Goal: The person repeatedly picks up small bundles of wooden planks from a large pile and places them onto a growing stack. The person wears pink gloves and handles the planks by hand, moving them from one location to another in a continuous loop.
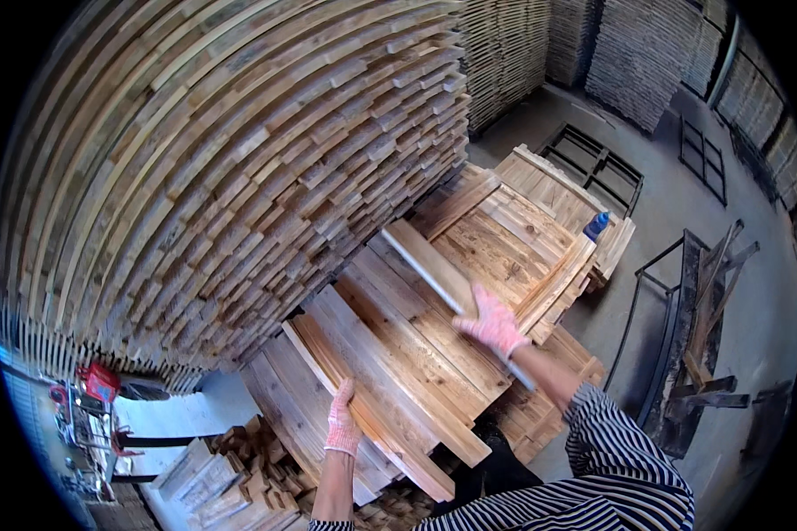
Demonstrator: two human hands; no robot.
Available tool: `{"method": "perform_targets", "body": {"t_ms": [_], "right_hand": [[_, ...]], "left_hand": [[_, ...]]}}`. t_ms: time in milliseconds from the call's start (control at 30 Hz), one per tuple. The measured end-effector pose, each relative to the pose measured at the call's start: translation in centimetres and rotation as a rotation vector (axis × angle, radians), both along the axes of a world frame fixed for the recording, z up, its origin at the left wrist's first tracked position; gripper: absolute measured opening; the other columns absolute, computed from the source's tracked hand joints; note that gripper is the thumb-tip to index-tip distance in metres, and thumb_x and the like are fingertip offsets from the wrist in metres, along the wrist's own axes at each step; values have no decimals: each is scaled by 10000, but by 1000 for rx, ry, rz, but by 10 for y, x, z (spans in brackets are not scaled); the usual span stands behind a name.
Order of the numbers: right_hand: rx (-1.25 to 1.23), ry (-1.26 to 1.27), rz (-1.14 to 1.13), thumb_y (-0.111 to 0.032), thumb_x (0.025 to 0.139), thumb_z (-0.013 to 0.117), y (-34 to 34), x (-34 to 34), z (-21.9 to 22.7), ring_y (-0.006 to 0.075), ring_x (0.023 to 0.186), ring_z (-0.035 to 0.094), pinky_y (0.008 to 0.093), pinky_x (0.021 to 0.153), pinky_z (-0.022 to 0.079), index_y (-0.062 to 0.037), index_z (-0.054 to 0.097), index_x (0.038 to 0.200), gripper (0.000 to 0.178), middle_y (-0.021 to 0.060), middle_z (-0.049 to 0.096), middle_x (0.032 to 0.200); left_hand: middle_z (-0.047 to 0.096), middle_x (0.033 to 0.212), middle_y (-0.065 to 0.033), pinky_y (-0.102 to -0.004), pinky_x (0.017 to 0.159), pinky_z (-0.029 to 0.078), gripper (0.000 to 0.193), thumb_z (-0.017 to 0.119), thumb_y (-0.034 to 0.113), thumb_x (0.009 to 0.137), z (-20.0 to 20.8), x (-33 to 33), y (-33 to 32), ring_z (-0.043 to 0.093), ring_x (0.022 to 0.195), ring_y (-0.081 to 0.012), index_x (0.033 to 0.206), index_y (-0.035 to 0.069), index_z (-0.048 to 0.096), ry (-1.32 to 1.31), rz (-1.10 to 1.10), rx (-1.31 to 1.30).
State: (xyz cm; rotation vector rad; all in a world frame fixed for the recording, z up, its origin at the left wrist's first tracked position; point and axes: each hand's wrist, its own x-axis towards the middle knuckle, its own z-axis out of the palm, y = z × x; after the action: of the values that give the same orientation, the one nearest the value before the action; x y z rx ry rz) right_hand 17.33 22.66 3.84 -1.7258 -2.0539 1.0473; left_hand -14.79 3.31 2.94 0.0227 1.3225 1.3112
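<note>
My right hand [491,323], in a pink-and-white knit glove, grips a wooden board [434,268] and holds it slantwise above the other planks. That board's long edge looks pale, and its near end is slightly smeared. Lower left, my left hand [343,423] wears a matching glove. Its fingers are closed at the edge of a narrow plank [376,423] on top of a thin pile, partly hiding its grip. Under both hands, wide planks [407,332] lie side by side in a broad layer.
A tall wall of stacked boards [239,168] rises along the left. Beyond the planks, a blue bottle [597,225] stands on another wood pile [558,190]. Black metal frames [593,168] lie on the floor; a dark rack [682,345] stands right. Offcuts [230,482] and a red machine [100,382] are lower left.
</note>
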Motion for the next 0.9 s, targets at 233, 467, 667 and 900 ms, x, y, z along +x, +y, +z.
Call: {"method": "perform_targets", "body": {"t_ms": [233,467,667,900], "right_hand": [[77,-96,65,-572,872,662,92,-4,-64,424,1309,513,508,1057,454,-14,373,1514,899,258,509,1434],[183,-43,166,-691,855,600,44,-9,-18,447,1429,399,518,1192,297,-64,364,1559,972,306,429,1511],[-111,143,193,-713,872,578,69,40,0,457,1414,418,514,1146,377,-205,309,1611,937,315,413,1518],[134,-116,181,-495,912,640,144,45,-51,467,1157,572,531,924,506,-189,496,1449,635,266,558,1272]], "left_hand": [[707,1022,-179,-572,861,589,520,744,500,894,-8,39,79,694,929,-387,1174,77,634,-133,-24,50],[707,1060,-145,-517,905,576,584,728,574,886,-25,129,184,680,946,-340,1168,70,641,-307,22,117],[610,1341,-141,-535,1096,460,853,615,725,885,-44,178,224,584,1240,-370,1411,62,507,-204,-33,214],[447,1525,-125,-492,1174,372,883,553,698,941,-99,153,230,456,1372,-333,1575,128,323,-176,55,159]]}}
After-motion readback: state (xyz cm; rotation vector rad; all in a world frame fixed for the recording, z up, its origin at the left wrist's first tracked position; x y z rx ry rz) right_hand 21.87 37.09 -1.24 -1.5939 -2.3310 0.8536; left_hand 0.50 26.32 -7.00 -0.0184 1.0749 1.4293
